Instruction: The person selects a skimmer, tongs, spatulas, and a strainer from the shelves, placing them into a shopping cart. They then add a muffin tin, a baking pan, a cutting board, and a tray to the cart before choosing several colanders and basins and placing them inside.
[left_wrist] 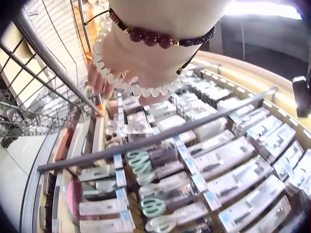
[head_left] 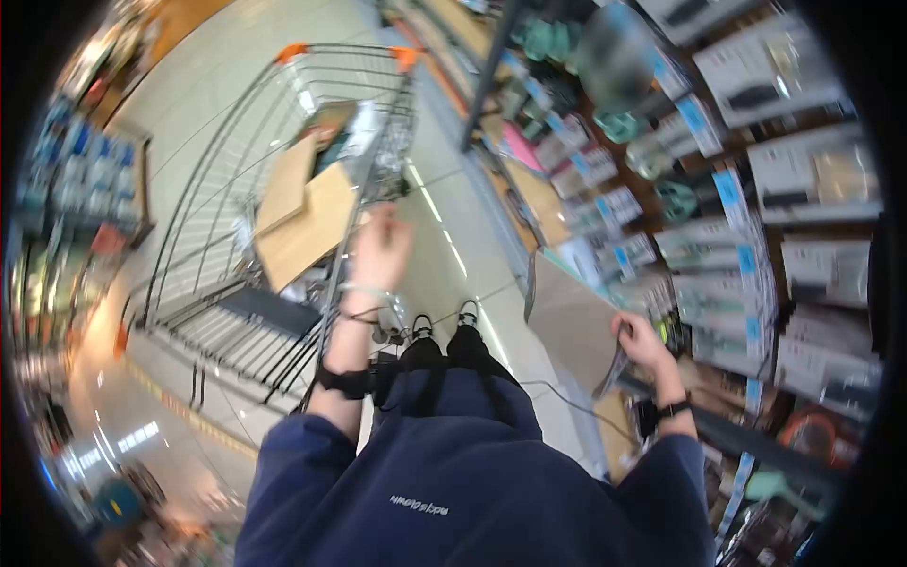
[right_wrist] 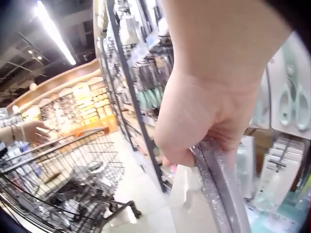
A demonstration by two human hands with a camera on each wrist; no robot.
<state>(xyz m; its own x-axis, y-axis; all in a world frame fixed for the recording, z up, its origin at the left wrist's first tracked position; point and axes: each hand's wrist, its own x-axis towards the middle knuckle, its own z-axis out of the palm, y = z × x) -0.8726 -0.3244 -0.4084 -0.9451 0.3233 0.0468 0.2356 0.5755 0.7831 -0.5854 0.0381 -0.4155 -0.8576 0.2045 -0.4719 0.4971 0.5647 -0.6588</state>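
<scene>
My right hand (head_left: 644,342) grips a flat grey board (head_left: 572,317) by its edge, beside the shelves on the right. In the right wrist view, shiny clear wrapping shows along the board's edges (right_wrist: 228,194), with the fingers partly hidden behind the wrist. My left hand (head_left: 383,250), blurred in the head view, hangs over the near side of the shopping cart (head_left: 404,59) and holds nothing. The right wrist view shows this left hand (right_wrist: 36,132) with its fingers spread. Inside the cart lie two light wooden boards (head_left: 321,222) (head_left: 285,184), one overlapping the other.
A shelf rack with packaged kitchen tools (head_left: 704,255), including mint-green scissors (left_wrist: 153,206), runs along my right. A dark rail (left_wrist: 160,137) crosses it. Bottles (head_left: 90,175) stand on a display at the far left. Tiled floor (head_left: 439,227) lies between cart and shelves.
</scene>
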